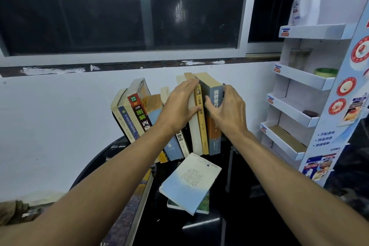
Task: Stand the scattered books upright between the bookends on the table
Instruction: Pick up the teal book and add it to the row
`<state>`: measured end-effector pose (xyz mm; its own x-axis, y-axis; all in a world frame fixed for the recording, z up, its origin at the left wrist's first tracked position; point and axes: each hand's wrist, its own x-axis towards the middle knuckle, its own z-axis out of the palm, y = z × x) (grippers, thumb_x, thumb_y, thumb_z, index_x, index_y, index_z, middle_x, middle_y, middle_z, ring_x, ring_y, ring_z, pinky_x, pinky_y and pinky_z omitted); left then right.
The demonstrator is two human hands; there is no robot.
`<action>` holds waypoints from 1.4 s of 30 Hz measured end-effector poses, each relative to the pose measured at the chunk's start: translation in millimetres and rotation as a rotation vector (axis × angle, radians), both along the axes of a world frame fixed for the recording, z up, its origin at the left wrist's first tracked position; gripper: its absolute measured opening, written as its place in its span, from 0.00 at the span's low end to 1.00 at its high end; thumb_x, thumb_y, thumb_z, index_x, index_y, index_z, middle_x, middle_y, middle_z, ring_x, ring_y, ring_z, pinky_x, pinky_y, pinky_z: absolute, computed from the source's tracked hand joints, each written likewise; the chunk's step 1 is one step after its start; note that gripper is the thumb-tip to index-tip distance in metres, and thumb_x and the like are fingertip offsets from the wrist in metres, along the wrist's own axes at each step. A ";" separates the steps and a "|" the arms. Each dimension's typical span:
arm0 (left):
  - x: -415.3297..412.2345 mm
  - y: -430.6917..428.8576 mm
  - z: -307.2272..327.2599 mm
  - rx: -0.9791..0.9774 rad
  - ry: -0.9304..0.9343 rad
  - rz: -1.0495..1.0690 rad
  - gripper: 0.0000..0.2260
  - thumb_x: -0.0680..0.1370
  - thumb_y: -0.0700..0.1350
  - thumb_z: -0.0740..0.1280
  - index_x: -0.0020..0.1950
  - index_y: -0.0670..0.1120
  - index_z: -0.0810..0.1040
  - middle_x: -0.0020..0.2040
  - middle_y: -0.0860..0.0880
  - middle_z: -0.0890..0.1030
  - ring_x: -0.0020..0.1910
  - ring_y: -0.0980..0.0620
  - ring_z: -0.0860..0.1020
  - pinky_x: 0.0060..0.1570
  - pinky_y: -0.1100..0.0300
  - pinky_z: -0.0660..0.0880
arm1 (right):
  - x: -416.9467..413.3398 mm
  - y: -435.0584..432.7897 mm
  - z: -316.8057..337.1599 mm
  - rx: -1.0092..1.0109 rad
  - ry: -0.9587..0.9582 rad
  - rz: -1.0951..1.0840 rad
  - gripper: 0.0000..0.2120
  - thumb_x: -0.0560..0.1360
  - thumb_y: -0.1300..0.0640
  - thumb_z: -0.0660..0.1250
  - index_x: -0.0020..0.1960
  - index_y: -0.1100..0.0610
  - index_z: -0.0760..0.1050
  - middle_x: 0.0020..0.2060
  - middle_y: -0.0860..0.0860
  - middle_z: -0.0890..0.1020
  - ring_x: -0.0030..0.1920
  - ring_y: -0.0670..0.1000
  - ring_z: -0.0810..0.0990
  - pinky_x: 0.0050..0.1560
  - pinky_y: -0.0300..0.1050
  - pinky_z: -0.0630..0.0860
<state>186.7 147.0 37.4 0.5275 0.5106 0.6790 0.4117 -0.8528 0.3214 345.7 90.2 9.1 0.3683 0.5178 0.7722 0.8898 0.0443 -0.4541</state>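
Books mostly stand in a row (169, 122) at frame centre. The left hand (179, 104), fingers spread, presses flat on a cream book (194, 136); the right hand (227, 110), half-open, cups the grey book (214, 136) at the row's end. Leftward volumes lean. Two loose books (189, 183) lie flat on the dark tabletop (249, 215) below, not yet shelved. Bookends are hidden.

The red-and-black spine (139, 115) at ten o'clock reads "02" and "图解西". The yellow spine (201, 118) reads "小故事". The grey-blue spine (215, 106) at twelve o'clock starts "消费者". Print on the display rack (327, 138) is too blurred to read.
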 end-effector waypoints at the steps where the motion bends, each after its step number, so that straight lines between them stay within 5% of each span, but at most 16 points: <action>1: -0.3 -0.4 0.6 -0.001 0.001 0.000 0.36 0.75 0.44 0.76 0.79 0.46 0.64 0.76 0.48 0.70 0.75 0.51 0.67 0.76 0.52 0.65 | -0.1 -0.5 0.0 0.002 0.005 0.004 0.20 0.76 0.46 0.71 0.59 0.60 0.72 0.51 0.55 0.80 0.48 0.53 0.79 0.42 0.42 0.74; 7: -0.6 -3.2 2.0 -0.005 0.009 0.009 0.36 0.74 0.43 0.76 0.79 0.45 0.65 0.76 0.47 0.70 0.76 0.50 0.66 0.76 0.52 0.64 | 2.4 -10.2 -0.9 0.020 0.079 0.098 0.20 0.76 0.43 0.72 0.59 0.55 0.74 0.51 0.50 0.81 0.48 0.48 0.80 0.44 0.41 0.79; 12: -0.8 -4.7 3.3 -0.016 0.011 0.003 0.35 0.75 0.43 0.76 0.79 0.45 0.65 0.76 0.46 0.70 0.76 0.49 0.67 0.76 0.52 0.64 | 6.1 -23.5 -4.2 -0.044 0.220 0.252 0.21 0.78 0.44 0.70 0.64 0.55 0.77 0.55 0.48 0.83 0.50 0.42 0.80 0.43 0.22 0.71; 15: -1.1 -6.0 4.0 -0.017 0.005 0.007 0.35 0.74 0.43 0.76 0.78 0.44 0.66 0.76 0.46 0.71 0.75 0.48 0.68 0.75 0.52 0.65 | 11.5 -31.8 -12.5 -0.166 0.192 0.313 0.22 0.80 0.50 0.69 0.71 0.54 0.73 0.61 0.49 0.81 0.56 0.41 0.77 0.45 0.18 0.69; 19: -2.3 -8.3 4.0 -0.025 0.001 0.000 0.35 0.74 0.42 0.76 0.78 0.44 0.66 0.75 0.45 0.71 0.75 0.48 0.68 0.75 0.51 0.65 | 15.4 -36.6 -29.5 -0.371 0.222 0.357 0.28 0.80 0.54 0.69 0.77 0.49 0.64 0.70 0.48 0.74 0.64 0.43 0.72 0.58 0.34 0.73; 25: -2.9 -10.3 5.3 -0.015 -0.002 0.010 0.34 0.74 0.42 0.76 0.78 0.43 0.66 0.75 0.44 0.71 0.75 0.48 0.68 0.75 0.56 0.63 | 11.4 -30.0 -35.5 -0.385 0.262 0.327 0.30 0.79 0.52 0.68 0.78 0.47 0.62 0.72 0.48 0.71 0.69 0.47 0.70 0.63 0.50 0.77; 42: -3.1 -14.6 6.0 -0.040 0.038 0.025 0.34 0.76 0.43 0.75 0.79 0.44 0.64 0.77 0.46 0.68 0.76 0.49 0.65 0.76 0.57 0.60 | 7.4 -28.1 -38.1 -0.402 0.278 0.289 0.28 0.80 0.52 0.67 0.77 0.49 0.62 0.72 0.49 0.71 0.71 0.51 0.71 0.64 0.54 0.76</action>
<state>183.6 132.4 43.4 0.5391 0.5500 0.6378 0.4453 -0.8290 0.3385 353.1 62.1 -29.0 0.3291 0.8611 0.3875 0.7116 0.0436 -0.7012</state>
